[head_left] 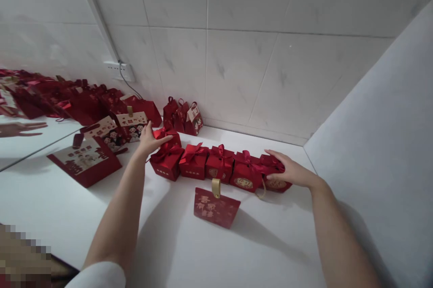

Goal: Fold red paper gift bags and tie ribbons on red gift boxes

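Observation:
Several small red gift boxes (192,168) with satin bows stand side by side in a row on the white surface. At the row's left end my left hand (149,141) is open, thumb stretched across toward a red box (174,140) behind the front row. My right hand (289,170) lies over the rightmost red gift box (277,185), thumb and straight fingers apart on either side of its top. Whether it presses on the box I cannot tell. In front of the row stands a red box with a gold strap handle (216,209) and gold lettering.
Red handled boxes with printed cartoon figures (133,125) and a larger red box (86,162) stand at left. Several dark red bags (192,119) lean near the tiled wall. A mirror-like panel (27,144) at far left reflects a hand. A white wall (379,144) bounds the right.

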The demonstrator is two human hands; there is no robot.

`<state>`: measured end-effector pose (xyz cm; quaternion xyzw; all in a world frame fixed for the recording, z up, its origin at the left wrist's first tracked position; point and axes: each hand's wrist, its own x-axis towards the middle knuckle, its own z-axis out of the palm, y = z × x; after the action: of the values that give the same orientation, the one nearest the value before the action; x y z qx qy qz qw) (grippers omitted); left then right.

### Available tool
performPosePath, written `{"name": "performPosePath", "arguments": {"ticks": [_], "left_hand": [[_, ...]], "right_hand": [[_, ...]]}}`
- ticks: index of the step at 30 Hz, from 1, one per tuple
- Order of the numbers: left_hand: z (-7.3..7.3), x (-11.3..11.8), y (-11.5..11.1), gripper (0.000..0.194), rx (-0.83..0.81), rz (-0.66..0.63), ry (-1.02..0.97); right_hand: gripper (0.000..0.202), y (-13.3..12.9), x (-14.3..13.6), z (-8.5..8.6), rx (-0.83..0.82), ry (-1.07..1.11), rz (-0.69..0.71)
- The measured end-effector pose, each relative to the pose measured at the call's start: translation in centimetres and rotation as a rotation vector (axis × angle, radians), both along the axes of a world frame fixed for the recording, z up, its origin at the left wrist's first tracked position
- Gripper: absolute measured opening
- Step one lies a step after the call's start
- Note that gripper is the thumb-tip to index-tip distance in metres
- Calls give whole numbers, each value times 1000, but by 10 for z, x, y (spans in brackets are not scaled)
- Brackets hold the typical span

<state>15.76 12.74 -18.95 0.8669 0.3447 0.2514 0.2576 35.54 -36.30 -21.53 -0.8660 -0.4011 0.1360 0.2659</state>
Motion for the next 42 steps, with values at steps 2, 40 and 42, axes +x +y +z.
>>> {"name": "performPosePath", "arguments": {"ticks": [2, 40, 42], "left_hand": [[0, 8, 14, 111, 64, -106, 75], [-20, -11, -26, 57, 267, 148, 65], [-7, -21, -33, 52, 301, 129, 43]], "right_hand": [[92, 2, -1, -3, -18, -33, 8], [89, 38, -57, -21, -157, -282, -176], [90, 40, -58, -21, -133, -268, -181]]}}
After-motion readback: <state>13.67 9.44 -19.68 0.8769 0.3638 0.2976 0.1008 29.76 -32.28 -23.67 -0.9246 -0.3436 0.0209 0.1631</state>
